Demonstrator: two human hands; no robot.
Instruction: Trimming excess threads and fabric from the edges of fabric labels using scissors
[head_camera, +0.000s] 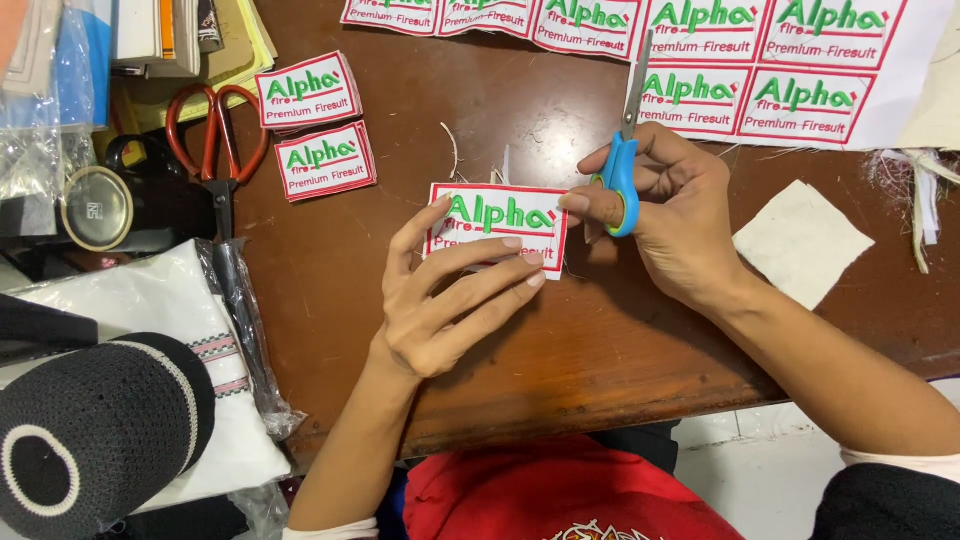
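head view shows the left hand (450, 300) pinching an embroidered patch (497, 228) flat over the bench (600, 350), steadying its edge for blue-handled scissors (622, 150) gripped in the right hand (680, 215)

— Hidden under the left hand (440, 300)?
— Lower edge of the embroidered patch (497, 222).
— Cut off anywhere?
— Sheet of uncut patches (760, 60), along the tabletop's (560, 350) far edge.

Bare forearms, pale sleeve cuffs, red garment.
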